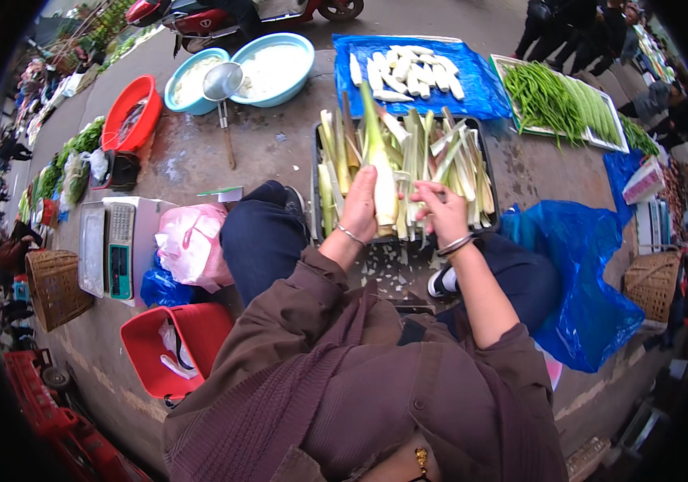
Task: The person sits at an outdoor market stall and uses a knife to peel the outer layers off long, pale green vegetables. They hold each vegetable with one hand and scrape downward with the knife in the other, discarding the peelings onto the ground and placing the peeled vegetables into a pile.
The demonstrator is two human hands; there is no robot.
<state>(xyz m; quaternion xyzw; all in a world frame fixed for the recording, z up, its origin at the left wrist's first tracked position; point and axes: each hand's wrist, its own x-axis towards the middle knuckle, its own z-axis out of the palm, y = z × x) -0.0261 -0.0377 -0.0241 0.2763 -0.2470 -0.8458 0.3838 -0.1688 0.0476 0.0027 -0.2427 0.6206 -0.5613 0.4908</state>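
My left hand [358, 207] is wrapped round a thick stalk with a pale base and green top, seemingly a water bamboo shoot [377, 149]. It stands almost upright in the picture. Close to its right side, my right hand [443, 210] has its fingers curled together; whatever they may hold is too small to make out. Under both hands lies a black crate [484, 173] filled with cut green and white husks [434, 153]. Beyond it, several peeled white shoots [412, 72] lie on a blue plastic sheet [484, 84].
Two light-blue basins [305, 76] stand at the far left, with a long-handled strainer [223, 84] over them. A red basin [151, 120], a scale [119, 249], a pink bag [191, 245] and a red bucket [143, 345] are to the left. Right are a tray of green beans [541, 96] and blue plastic [581, 281].
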